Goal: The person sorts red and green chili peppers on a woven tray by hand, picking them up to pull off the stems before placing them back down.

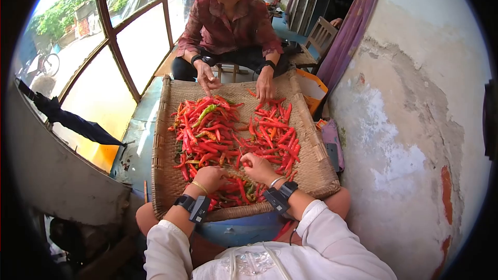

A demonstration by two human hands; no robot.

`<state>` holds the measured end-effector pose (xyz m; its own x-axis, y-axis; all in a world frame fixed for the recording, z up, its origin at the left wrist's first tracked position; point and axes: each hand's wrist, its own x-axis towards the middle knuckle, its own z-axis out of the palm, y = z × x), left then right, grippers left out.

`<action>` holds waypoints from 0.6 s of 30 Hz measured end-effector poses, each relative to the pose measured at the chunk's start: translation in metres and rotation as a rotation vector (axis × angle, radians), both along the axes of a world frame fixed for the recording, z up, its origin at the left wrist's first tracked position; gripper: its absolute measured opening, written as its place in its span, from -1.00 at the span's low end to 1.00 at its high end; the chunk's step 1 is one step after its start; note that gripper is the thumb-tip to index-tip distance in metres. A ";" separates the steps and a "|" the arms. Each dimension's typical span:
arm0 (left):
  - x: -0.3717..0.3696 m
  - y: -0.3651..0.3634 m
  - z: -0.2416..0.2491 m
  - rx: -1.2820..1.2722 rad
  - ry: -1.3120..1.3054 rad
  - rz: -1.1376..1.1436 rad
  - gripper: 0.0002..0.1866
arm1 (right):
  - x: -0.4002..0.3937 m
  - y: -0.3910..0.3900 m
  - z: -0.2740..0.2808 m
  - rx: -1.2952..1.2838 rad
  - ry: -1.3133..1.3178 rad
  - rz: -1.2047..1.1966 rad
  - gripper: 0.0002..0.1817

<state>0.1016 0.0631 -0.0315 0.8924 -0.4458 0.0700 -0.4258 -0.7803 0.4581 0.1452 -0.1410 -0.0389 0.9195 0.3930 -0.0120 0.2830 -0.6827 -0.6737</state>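
A woven basket tray (pixel 316 163) holds red chili peppers (pixel 205 124) in a larger left heap and a smaller right heap (pixel 275 129). A few green and orange peppers lie among them. My left hand (pixel 210 179) is over the near part of the left heap, fingers curled inward; what they hold is hidden. Close beside it, my right hand (pixel 258 168) pinches a red chili pepper (pixel 245 164) between thumb and fingers. Both of my wrists carry dark strapped devices.
Across the tray sits a person in a dark red shirt (pixel 228 26), both hands at the far peppers. Windows and a folded dark umbrella (pixel 78 119) are on the left. A peeling wall (pixel 404 124) stands on the right, with an orange box (pixel 311 91) near the tray.
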 end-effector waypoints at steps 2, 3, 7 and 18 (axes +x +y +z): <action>-0.002 -0.006 0.004 -0.059 -0.037 0.032 -0.72 | -0.002 0.003 0.001 0.218 0.067 0.110 -0.71; -0.003 -0.009 0.011 -0.100 -0.043 0.048 -0.70 | -0.004 0.005 0.002 0.255 0.108 0.207 -0.67; -0.002 -0.004 0.010 0.013 0.074 0.014 -0.58 | -0.017 0.011 0.013 0.340 0.448 0.419 -0.66; 0.001 0.005 -0.010 0.310 0.134 -0.068 -0.60 | 0.051 -0.047 0.028 0.836 0.283 -0.388 -0.68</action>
<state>0.1024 0.0680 -0.0413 0.8520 -0.4864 -0.1940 -0.4338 -0.8631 0.2588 0.1965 -0.1880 -0.0107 0.9932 0.0442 -0.1073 -0.1090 0.0367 -0.9934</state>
